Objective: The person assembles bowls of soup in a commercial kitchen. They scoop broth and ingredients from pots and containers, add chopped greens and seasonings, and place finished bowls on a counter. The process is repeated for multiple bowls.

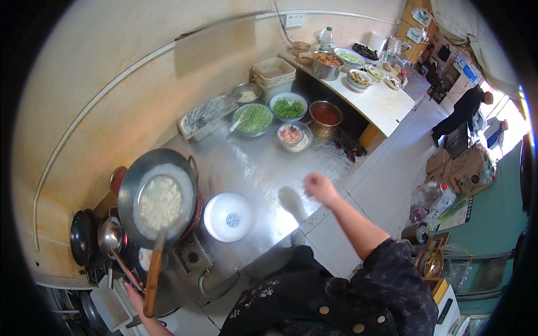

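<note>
At the lower left, my left hand [135, 300] is by the end of a metal ladle [120, 259]. A long wooden handle [154, 274] partly covers its fingers, so I cannot tell whether they grip. That handle reaches over the near rim of a dark wok [133, 187], where pale pieces [161, 206] lie in cloudy liquid. My right hand [320, 187] is closed and raised above the steel worktop's right edge; nothing shows in it. Between wok and right hand stands a white bowl [228, 217] with a blue mark inside its base.
Along the back stand bowls of green liquid [253, 120] and chopped greens [288, 106], plus a pot of red sauce [325, 117]. A second black wok [84, 238] leans left. Dishes crowd a white table [378, 109]. Two people [462, 115] are far right, beyond cardboard boxes [469, 171].
</note>
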Demonstrator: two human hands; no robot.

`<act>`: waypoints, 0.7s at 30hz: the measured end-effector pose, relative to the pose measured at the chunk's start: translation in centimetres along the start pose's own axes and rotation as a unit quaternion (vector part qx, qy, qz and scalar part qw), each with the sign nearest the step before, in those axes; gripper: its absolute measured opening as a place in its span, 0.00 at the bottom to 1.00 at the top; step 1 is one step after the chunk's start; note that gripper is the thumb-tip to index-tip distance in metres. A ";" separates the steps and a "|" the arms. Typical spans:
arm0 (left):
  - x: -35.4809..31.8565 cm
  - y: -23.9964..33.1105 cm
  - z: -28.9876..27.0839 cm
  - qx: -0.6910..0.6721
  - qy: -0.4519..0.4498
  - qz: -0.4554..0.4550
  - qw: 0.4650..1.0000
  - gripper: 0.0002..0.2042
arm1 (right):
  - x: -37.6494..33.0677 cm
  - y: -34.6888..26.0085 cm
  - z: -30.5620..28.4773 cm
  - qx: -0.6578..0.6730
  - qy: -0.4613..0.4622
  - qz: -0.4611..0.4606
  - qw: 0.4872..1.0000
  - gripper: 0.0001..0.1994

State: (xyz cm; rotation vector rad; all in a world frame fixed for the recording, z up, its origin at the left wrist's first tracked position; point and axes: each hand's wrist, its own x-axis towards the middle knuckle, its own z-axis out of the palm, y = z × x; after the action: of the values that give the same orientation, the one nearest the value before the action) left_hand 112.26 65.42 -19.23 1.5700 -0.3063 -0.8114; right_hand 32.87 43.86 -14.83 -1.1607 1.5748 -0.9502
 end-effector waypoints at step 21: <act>-31.7 -12.4 25.3 0.471 -0.231 -0.034 0.850 0.10 | 54.3 -18.9 -29.4 -0.479 0.096 -0.202 0.849 0.29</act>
State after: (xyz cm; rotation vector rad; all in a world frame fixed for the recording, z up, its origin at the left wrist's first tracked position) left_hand 69.96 68.28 -20.22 2.2746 -1.1430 -1.1866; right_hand 2.68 -11.69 -1.73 -2.2086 2.0952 -0.4951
